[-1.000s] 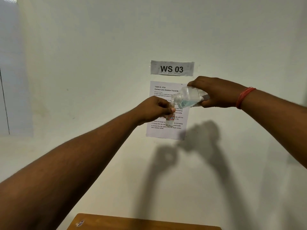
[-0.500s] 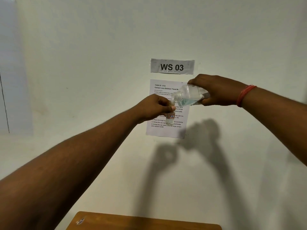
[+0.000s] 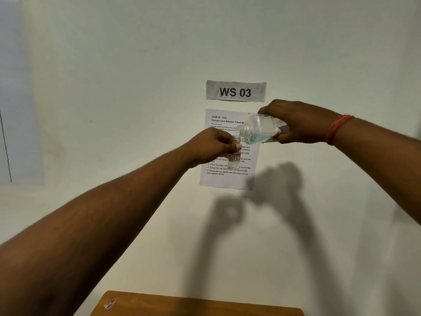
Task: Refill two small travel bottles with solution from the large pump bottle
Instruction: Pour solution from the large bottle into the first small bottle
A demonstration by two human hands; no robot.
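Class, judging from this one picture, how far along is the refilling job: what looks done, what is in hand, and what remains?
Done: both bottles are uncapped. In hand: the right hand tilts the large bottle over the small travel bottle, which the left hand holds upright; it looks nearly empty. Left: filling it. No second travel bottle or caps show.

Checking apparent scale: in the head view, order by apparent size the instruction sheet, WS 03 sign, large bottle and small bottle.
1. White printed instruction sheet
2. Grey WS 03 sign
3. Large clear tilted bottle, nearer the camera
4. Small clear labelled bottle

The right hand [image 3: 300, 122] has tipped the large bottle [image 3: 259, 130] less steeply; its mouth now sits slightly above the travel bottle [image 3: 234, 156].
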